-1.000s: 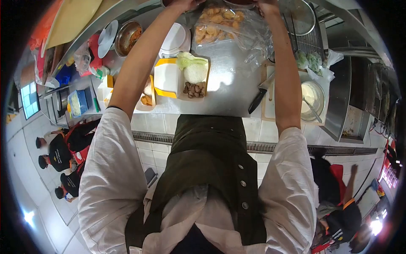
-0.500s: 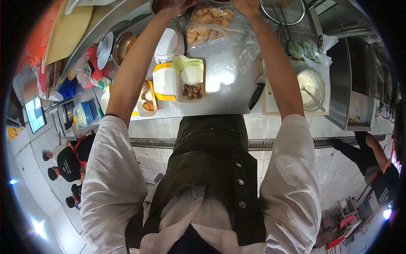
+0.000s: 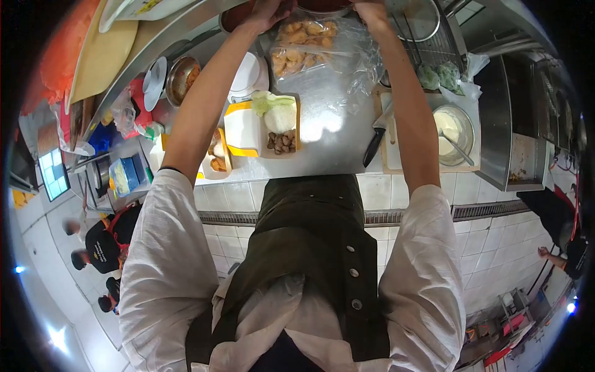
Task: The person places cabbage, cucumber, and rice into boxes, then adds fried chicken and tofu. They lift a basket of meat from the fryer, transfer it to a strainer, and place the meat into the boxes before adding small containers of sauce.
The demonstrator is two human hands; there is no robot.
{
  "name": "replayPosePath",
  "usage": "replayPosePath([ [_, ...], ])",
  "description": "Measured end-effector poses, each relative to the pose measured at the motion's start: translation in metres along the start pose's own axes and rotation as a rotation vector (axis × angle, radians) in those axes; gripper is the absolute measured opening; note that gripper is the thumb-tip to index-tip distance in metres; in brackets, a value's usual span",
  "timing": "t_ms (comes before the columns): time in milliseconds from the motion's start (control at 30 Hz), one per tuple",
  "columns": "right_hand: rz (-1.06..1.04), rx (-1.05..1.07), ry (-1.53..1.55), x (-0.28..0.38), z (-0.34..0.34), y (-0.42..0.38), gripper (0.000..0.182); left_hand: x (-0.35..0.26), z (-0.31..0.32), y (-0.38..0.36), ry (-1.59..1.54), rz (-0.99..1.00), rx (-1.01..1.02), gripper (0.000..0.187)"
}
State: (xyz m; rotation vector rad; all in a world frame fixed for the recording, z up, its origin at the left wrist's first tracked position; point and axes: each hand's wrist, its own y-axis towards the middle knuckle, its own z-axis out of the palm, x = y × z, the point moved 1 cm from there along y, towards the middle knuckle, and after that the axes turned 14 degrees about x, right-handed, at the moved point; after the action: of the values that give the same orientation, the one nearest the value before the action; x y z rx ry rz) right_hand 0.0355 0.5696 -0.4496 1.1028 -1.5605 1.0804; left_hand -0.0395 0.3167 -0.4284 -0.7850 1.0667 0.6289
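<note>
Both of my arms reach to the far side of the steel counter. My left hand [image 3: 271, 13] is at the near left side of a round metal bowl [image 3: 323, 8] with reddish contents, its fingers curled at the rim. On the right side of that bowl, my right hand [image 3: 370, 11] has its fingers bent at the edge. The top of the frame cuts off the bowl and some fingertips. Just in front lies a clear plastic bag of golden fried pieces [image 3: 304, 46]. Nearer stands an opened yellow-and-white takeaway box [image 3: 245, 131] with rice, lettuce and brown meat chunks.
A second box [image 3: 217, 158] sits under my left forearm, beside a white scale-like device [image 3: 248, 77]. By my right forearm are a knife [image 3: 374, 146], a cutting board [image 3: 390, 155] and a bowl of creamy sauce [image 3: 455, 133] with a spoon. Co-workers [image 3: 102, 248] stand at left.
The view has tilted, so the counter items sit slightly lower and more of my hands and the bowl shows. The person at the far right has shifted position.
</note>
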Motion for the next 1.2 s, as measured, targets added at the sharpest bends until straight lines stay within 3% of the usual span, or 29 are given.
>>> replayPosePath([
  [100,-0.167,0.073,-0.417,-0.012,-0.004,0.027,0.039,-0.002,0.012,0.004,0.074,-0.044,-0.051,0.018],
  [200,-0.272,-0.022,-0.439,0.023,-0.01,-0.011,0.024,0.009,-0.004,0.027,0.092,-0.044,0.108,0.019],
  [300,-0.532,-0.044,-0.341,0.003,-0.011,-0.011,0.014,-0.001,0.025,0.02,-0.018,-0.015,0.112,0.023],
  [400,-1.351,-0.607,-0.78,0.034,-0.019,-0.055,0.006,-0.002,0.028,0.028,-0.015,-0.019,0.152,0.025],
  [500,-1.118,-0.509,-1.142,0.011,-0.02,-0.063,0.01,-0.002,0.032,0.03,-0.029,-0.024,0.157,0.026],
  [600,-1.142,-0.544,-0.991,0.007,-0.017,-0.058,0.013,-0.003,0.032,0.032,-0.036,-0.025,0.157,0.027],
  [700,-1.06,-0.58,-1.11,-0.004,-0.014,-0.055,0.012,-0.003,0.033,0.033,-0.048,-0.027,0.16,0.028],
  [900,-1.099,-0.427,-1.049,-0.009,-0.023,-0.04,0.008,-0.001,0.03,0.035,-0.075,-0.029,0.158,0.03],
  [1000,-0.988,-0.435,-1.054,-0.011,-0.024,-0.036,0.004,0.001,0.027,0.033,-0.088,-0.03,0.151,0.031],
  [1100,-1.107,-0.586,-0.802,0.026,-0.018,-0.046,0.015,0.002,0.021,0.028,-0.1,-0.037,0.137,0.032],
  [1200,-0.99,-0.499,-0.856,0.017,-0.01,-0.017,0.027,0.003,0.016,0.016,-0.132,-0.059,0.075,0.032],
])
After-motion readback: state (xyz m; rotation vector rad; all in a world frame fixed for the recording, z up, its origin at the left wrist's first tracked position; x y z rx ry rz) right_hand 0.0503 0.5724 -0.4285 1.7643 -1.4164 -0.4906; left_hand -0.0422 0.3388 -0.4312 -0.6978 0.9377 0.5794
